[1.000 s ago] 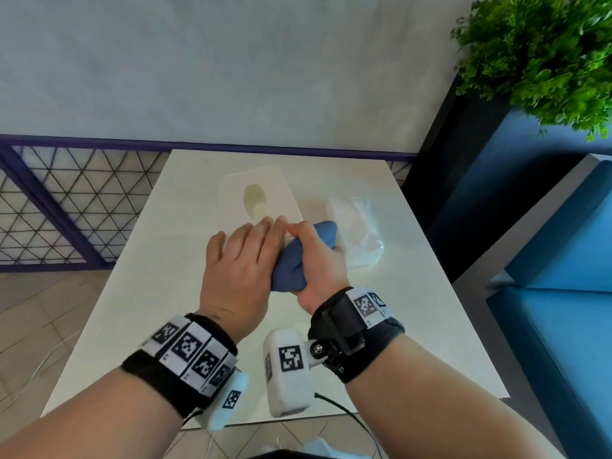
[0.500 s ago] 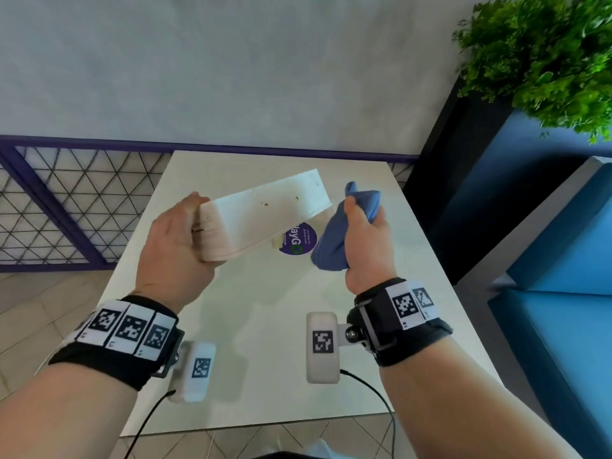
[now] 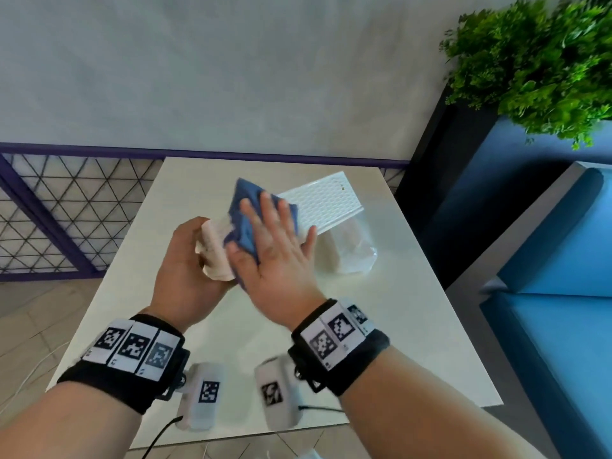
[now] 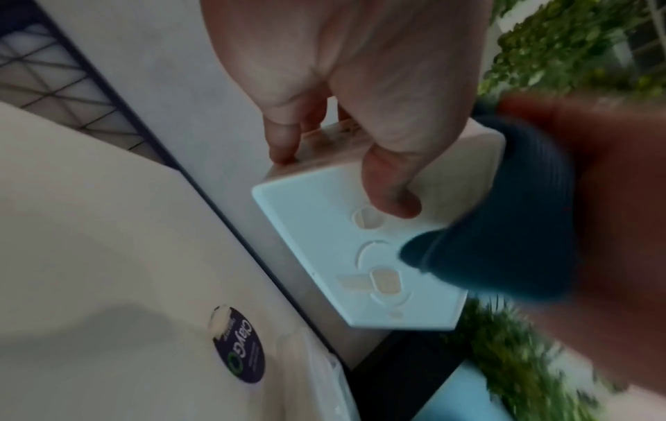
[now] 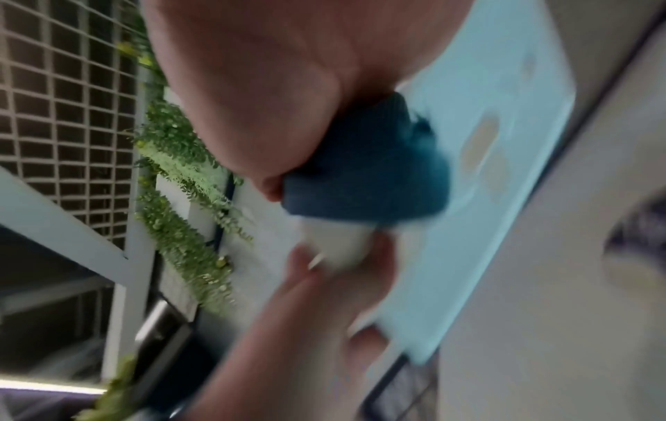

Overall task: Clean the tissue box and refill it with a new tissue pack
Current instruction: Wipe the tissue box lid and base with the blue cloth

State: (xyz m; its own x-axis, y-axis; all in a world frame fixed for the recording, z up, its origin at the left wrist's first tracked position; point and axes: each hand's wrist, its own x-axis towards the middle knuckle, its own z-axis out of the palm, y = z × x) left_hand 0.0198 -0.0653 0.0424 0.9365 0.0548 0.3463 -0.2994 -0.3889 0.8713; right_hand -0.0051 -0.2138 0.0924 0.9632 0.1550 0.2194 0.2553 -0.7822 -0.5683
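Observation:
My left hand (image 3: 193,260) grips one end of the white tissue box (image 3: 326,202) and holds it tilted above the table. The box's ribbed face shows in the head view. Its flat face with cut-outs (image 4: 324,250) shows in the left wrist view, where my left thumb (image 4: 391,185) lies on it. My right hand (image 3: 275,233) presses a blue cloth (image 3: 246,197) flat against the box with straight fingers. The same cloth (image 5: 371,171) appears blurred in the right wrist view. A tissue pack (image 3: 352,256) in clear wrap lies on the table under the box.
The white table (image 3: 414,342) stands against a grey wall, with a purple mesh fence (image 3: 49,220) to the left. A round dark sticker (image 4: 241,350) lies on the tabletop. A blue seat (image 3: 563,309) and a green plant (image 3: 536,61) are on the right.
The left hand has lifted and turned the box, so its ribbed face is now up. The right hand, which held the bunched cloth, now lies flat with the cloth on the box.

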